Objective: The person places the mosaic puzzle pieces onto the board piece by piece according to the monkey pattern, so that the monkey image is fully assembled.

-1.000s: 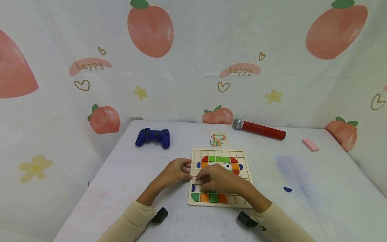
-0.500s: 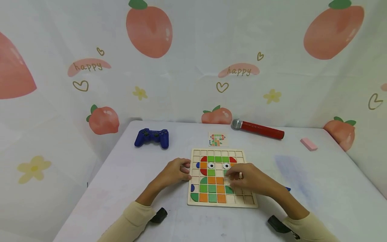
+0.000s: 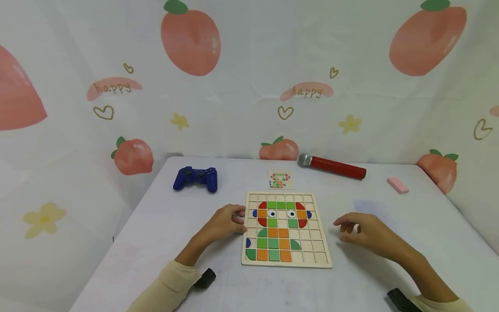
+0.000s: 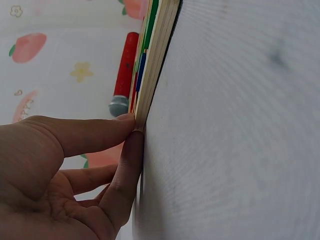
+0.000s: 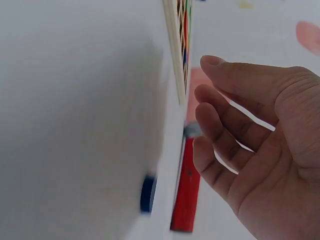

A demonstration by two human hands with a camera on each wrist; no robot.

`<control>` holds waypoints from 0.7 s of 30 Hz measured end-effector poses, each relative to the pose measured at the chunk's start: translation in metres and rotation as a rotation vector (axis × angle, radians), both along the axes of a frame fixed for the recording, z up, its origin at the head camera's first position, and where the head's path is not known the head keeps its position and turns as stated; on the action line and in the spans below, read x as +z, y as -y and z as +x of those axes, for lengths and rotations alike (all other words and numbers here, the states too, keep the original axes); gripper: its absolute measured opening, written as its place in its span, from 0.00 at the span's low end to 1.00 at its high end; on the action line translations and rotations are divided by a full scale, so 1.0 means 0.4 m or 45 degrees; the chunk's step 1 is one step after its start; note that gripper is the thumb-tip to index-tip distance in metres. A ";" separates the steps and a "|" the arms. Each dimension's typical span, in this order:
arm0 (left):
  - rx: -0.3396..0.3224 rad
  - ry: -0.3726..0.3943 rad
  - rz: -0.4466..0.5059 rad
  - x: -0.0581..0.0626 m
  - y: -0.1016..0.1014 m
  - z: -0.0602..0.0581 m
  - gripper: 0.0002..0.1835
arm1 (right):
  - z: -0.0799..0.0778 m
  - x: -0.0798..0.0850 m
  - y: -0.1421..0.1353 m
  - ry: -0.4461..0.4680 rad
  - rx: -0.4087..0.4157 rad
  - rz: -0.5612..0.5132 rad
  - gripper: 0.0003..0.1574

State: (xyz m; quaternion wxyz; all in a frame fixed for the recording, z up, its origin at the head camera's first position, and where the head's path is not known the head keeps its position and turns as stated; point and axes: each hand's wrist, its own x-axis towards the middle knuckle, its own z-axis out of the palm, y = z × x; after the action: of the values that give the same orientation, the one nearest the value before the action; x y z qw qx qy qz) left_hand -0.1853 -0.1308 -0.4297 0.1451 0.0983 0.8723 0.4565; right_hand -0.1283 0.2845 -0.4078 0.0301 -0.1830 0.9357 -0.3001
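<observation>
A square wooden puzzle board [image 3: 308, 245] with a grid of cells lies on the table, coloured tiles forming a figure with two eye pieces. My left hand [image 3: 225, 223] pinches the board's left edge between thumb and index finger, as the left wrist view shows close up. Off the board's right side, my right hand [image 3: 366, 232] hovers above the table with loosely bent fingers and nothing in them. A blue half-round piece [image 5: 148, 194] lies on the table near it in the right wrist view; in the head view the right hand hides it.
Behind the board lies a small pattern card [image 3: 280, 179]. A blue game controller [image 3: 196, 178] is at the back left. Toward the back right are a red microphone [image 3: 338, 167] and a pink block [image 3: 398, 185]. A patterned cloth hangs behind the table.
My right hand has moved right, from over the board to the table beside it, uncovering the tiles on the board's right half. The left hand has stayed at the board's edge.
</observation>
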 end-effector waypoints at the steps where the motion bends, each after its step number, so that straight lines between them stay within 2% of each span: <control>1: 0.001 -0.002 0.004 0.001 0.000 0.000 0.34 | 0.005 -0.002 -0.013 0.000 -0.014 0.000 0.18; 13: 0.004 0.000 0.001 0.002 -0.001 0.002 0.34 | 0.052 -0.026 -0.137 0.033 -0.148 0.056 0.18; 21: 0.009 -0.002 -0.008 0.005 -0.003 0.004 0.33 | 0.062 -0.036 -0.172 0.088 -0.162 0.065 0.19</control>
State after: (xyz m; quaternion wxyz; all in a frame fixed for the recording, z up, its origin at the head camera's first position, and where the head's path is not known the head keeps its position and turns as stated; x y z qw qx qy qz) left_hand -0.1835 -0.1298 -0.4277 0.1431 0.0949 0.8742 0.4541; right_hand -0.1035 0.3534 -0.4220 0.0481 -0.1118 0.9512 -0.2837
